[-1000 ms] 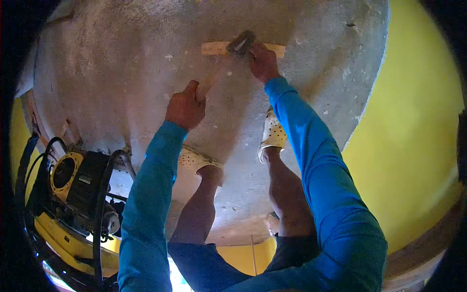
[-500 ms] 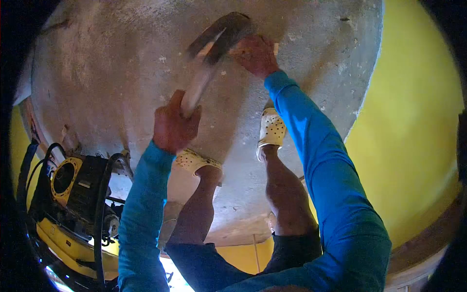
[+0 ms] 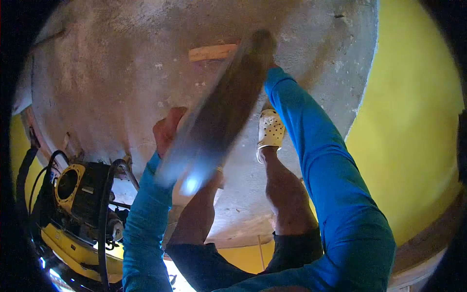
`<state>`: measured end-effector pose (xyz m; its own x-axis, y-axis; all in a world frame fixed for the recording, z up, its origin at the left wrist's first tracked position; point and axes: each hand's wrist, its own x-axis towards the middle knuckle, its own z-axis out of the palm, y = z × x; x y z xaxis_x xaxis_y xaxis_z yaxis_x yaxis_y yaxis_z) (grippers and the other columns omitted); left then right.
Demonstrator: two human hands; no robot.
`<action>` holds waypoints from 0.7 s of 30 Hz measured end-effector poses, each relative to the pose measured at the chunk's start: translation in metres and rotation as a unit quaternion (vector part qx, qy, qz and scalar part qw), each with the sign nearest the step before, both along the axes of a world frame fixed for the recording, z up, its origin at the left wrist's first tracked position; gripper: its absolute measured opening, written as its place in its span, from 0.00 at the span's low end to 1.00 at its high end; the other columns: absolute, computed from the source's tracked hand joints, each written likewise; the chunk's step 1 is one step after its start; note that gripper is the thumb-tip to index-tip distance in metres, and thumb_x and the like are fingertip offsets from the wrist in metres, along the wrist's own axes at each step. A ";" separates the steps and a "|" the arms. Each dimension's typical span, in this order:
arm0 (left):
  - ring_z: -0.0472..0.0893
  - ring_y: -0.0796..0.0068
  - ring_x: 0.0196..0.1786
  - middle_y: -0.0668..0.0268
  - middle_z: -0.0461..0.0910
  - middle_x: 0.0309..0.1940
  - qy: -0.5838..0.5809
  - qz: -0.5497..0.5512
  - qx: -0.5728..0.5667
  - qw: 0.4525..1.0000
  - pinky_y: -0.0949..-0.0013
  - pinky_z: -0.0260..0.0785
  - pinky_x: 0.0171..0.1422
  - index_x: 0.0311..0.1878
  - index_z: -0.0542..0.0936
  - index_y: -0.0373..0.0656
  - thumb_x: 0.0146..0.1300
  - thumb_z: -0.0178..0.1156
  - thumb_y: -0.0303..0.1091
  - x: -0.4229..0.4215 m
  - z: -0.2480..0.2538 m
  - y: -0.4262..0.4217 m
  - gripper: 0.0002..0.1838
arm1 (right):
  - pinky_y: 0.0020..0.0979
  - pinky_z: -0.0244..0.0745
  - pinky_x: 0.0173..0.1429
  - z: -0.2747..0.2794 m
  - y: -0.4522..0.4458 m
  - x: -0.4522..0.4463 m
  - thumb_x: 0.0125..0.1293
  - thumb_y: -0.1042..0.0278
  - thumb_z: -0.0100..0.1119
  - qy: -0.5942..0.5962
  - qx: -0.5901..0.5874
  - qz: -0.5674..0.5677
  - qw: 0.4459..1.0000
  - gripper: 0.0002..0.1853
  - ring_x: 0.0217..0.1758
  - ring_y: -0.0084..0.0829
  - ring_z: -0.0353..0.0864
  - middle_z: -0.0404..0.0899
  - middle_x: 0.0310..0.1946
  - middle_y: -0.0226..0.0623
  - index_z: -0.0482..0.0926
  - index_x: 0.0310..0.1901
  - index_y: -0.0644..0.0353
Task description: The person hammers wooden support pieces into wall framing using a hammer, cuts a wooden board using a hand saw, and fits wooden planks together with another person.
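A claw hammer (image 3: 219, 107), blurred by motion, is raised close to the camera, its forked end towards me. My left hand (image 3: 168, 130) is closed around its handle, which is mostly hidden behind the head. Beyond the hammer, a short strip of wood (image 3: 210, 52) shows above the concrete floor. My right hand (image 3: 275, 64) is at the strip's right end. The hammer covers nearly all of that hand, so its fingers are hidden now; half a second ago they were closed on the wood.
Rough grey concrete floor (image 3: 121, 87) spreads around my feet, with a cream clog (image 3: 271, 129) on one of them. A yellow-and-black engine machine (image 3: 80, 194) with a tubular frame stands at the left. The yellow wall (image 3: 413, 121) rises on the right.
The hammer has swung up from beside the wood towards the camera, now covering much of my right hand. My left hand has shifted slightly left. The wood strip stays in about the same place.
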<state>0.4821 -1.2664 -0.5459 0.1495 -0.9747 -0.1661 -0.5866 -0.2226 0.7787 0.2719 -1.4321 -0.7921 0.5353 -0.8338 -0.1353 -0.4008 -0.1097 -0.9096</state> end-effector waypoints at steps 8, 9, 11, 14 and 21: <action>0.81 0.50 0.31 0.52 0.79 0.27 -0.190 -0.072 0.170 0.964 0.56 0.72 0.33 0.39 0.72 0.43 0.51 0.64 0.37 0.018 -0.053 -0.007 0.15 | 0.51 0.57 0.62 0.049 -0.010 0.007 0.53 0.50 0.58 0.350 -0.215 0.175 0.895 0.23 0.58 0.45 0.66 0.72 0.52 0.37 0.75 0.49 0.51; 0.80 0.49 0.31 0.51 0.79 0.27 -0.175 -0.075 0.135 0.972 0.55 0.72 0.33 0.40 0.72 0.43 0.51 0.64 0.37 0.017 -0.044 -0.006 0.16 | 0.51 0.57 0.62 0.052 -0.012 0.008 0.53 0.50 0.59 0.353 -0.209 0.182 0.894 0.23 0.58 0.45 0.65 0.72 0.52 0.37 0.75 0.50 0.51; 0.80 0.47 0.30 0.51 0.79 0.27 -0.125 -0.045 0.080 0.988 0.52 0.72 0.33 0.40 0.71 0.43 0.51 0.63 0.37 0.015 -0.023 0.013 0.15 | 0.52 0.57 0.62 0.060 -0.009 0.007 0.52 0.50 0.59 0.363 -0.188 0.191 0.892 0.25 0.59 0.45 0.65 0.72 0.53 0.37 0.74 0.51 0.51; 0.79 0.47 0.29 0.52 0.79 0.26 0.144 0.086 0.149 0.975 0.51 0.72 0.33 0.39 0.71 0.42 0.51 0.62 0.36 0.033 -0.102 0.062 0.15 | 0.52 0.57 0.62 0.051 -0.011 0.007 0.52 0.49 0.59 0.351 -0.159 0.198 0.901 0.25 0.59 0.45 0.65 0.71 0.53 0.36 0.74 0.52 0.49; 0.79 0.54 0.26 0.55 0.78 0.24 -0.153 -0.027 0.130 0.979 0.60 0.72 0.30 0.36 0.73 0.40 0.51 0.61 0.34 0.018 -0.040 -0.008 0.12 | 0.53 0.57 0.57 0.053 -0.010 0.006 0.55 0.50 0.57 0.330 -0.188 0.183 0.907 0.23 0.57 0.46 0.65 0.73 0.49 0.36 0.74 0.51 0.48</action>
